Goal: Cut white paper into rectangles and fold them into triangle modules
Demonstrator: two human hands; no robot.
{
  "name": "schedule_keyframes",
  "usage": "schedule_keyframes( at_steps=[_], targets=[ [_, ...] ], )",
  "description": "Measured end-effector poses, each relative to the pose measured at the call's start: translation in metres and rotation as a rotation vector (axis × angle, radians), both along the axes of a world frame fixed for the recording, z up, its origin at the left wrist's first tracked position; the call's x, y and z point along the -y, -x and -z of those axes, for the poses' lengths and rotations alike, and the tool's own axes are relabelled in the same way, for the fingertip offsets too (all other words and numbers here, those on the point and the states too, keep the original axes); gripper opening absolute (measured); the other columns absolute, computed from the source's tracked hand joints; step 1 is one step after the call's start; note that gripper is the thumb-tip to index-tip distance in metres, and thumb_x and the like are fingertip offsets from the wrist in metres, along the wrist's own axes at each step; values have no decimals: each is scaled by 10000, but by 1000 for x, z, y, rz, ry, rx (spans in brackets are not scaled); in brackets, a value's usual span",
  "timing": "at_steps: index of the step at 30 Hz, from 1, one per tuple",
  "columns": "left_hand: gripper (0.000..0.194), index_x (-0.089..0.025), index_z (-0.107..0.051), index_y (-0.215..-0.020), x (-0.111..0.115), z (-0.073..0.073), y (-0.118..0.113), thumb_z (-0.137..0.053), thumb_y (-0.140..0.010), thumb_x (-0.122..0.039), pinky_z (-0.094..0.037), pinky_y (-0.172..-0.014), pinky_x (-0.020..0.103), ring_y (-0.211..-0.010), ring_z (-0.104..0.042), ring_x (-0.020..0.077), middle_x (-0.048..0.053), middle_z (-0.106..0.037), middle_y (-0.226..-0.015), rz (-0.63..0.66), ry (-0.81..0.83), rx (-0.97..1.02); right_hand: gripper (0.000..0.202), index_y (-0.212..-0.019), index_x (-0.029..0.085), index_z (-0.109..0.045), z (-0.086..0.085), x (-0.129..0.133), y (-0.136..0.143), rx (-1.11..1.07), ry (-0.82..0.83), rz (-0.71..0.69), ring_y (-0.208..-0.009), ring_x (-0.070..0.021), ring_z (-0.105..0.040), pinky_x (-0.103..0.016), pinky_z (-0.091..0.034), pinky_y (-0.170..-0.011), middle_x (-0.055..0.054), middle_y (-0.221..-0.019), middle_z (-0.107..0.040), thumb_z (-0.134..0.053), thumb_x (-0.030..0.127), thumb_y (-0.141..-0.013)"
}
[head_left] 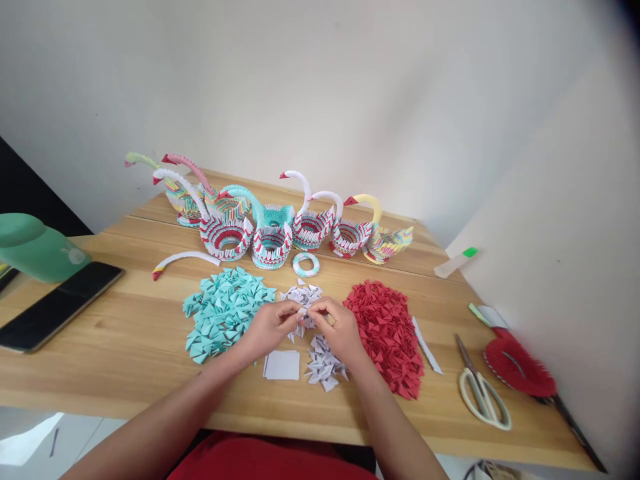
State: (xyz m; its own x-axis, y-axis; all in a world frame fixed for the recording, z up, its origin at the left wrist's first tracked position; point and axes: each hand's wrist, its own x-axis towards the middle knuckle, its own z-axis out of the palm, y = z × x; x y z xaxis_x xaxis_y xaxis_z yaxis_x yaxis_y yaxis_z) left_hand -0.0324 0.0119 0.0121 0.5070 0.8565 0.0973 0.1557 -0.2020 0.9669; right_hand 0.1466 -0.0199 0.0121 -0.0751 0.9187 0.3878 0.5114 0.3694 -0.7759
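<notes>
My left hand (273, 327) and my right hand (337, 325) meet at the fingertips, pinching a small piece of white paper (303, 312) between them. Its exact fold is too small to make out. Just beyond the fingers lies a heap of white folded paper pieces (307, 293), and a second white heap (324, 365) sits below my right hand. A short stack of white paper slips (281, 365) rests between my forearms. Turquoise folded pieces (227, 307) are piled beside my left hand, red folded pieces (387, 333) beside my right.
Several paper swans (227, 237) stand along the back. Before them lie a loose swan neck (185, 259) and a paper ring (305, 265). Scissors (483, 393) and a red paper piece (517, 363) are at right; a phone (60, 307) and green bottle (43, 250) at left.
</notes>
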Motion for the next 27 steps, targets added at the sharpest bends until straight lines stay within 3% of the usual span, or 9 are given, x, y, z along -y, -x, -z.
schedule_keyframes(
  at_steps=[5,10,16,20,24,27],
  targets=[
    [191,-152,-677,-783,-1,2,-2,-629,-786,-337,-402,-572,231,-613,-569,154,27,-673,-694,-16,108,72,43,-835,206,-637,3,1,3,-122,135,60,-734,-171,-606,-276,-471,-689,-11,-785,-660,-614,239,-822],
    [234,-147,-630,-734,-6,7,-2,-629,-766,-379,-417,-561,238,-538,-538,131,22,-645,-639,17,267,188,136,-935,200,-620,6,-1,2,-319,263,-67,-740,-163,-602,-267,-481,-668,-16,-815,-634,-602,280,-827],
    [248,-147,-646,-693,-3,6,-1,-587,-814,-355,-395,-582,217,-595,-534,127,9,-626,-638,36,114,75,180,-994,213,-678,5,1,3,-171,246,-58,-752,-166,-578,-270,-455,-700,-11,-793,-616,-618,292,-843],
    [271,-151,-629,-692,-5,9,-1,-557,-829,-374,-404,-584,221,-567,-518,120,-2,-610,-622,21,154,60,191,-1000,208,-706,4,0,3,-158,179,-3,-761,-167,-557,-266,-442,-704,-21,-803,-591,-595,266,-856],
    [267,-156,-595,-665,-7,11,0,-542,-826,-363,-397,-569,226,-544,-502,119,-16,-574,-578,-11,140,29,228,-1035,207,-704,7,-3,1,-189,219,-8,-718,-160,-532,-252,-429,-647,-16,-783,-576,-599,293,-852],
    [263,-155,-591,-649,-5,6,0,-542,-829,-341,-394,-569,225,-555,-512,121,-16,-571,-574,-22,72,-21,185,-896,191,-706,8,-3,0,-202,285,-8,-680,-152,-519,-247,-417,-625,-4,-732,-584,-630,341,-821]
  ],
)
